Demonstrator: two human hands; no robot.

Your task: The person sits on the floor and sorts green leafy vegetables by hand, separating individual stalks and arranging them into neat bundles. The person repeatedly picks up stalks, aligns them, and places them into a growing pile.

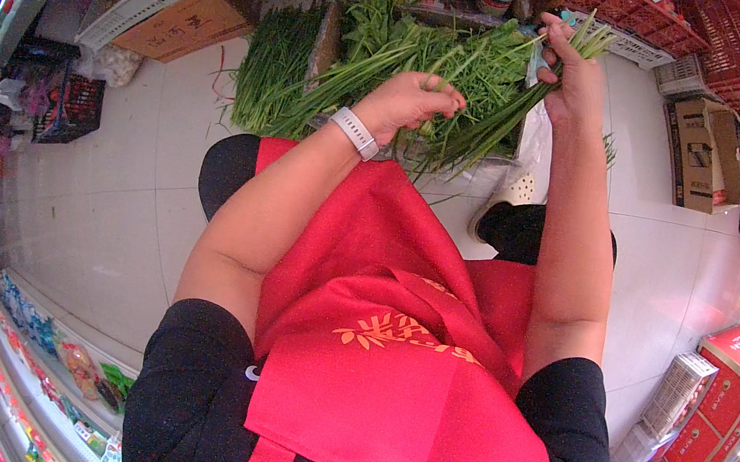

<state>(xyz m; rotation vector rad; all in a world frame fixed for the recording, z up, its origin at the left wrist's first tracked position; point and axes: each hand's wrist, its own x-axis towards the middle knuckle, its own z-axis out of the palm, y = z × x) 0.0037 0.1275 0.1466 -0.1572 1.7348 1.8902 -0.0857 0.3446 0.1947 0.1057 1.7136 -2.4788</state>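
Note:
My right hand [575, 75] is raised at the far side, gripping a bunch of garlic chives [499, 132]. Their pale stalk ends stick out above the fist, and the dark green blades hang down to the left. My left hand [412, 102], with a light watch band [354, 132] at the wrist, is curled over the greens. Some green blades show by its fingers, but whether it pinches them is hidden. Beneath both hands a box of leafy greens [380, 21] stands on the floor. A thick pile of long, thin green blades [269, 65] lies to its left.
A cardboard carton [701, 155] and red plastic crates [633, 8] stand on the right. On the left are a black basket [78, 98] and a white crate over a brown carton [182, 24]. My red apron [382, 390] covers my lap. A beige clog [516, 192] rests near the greens.

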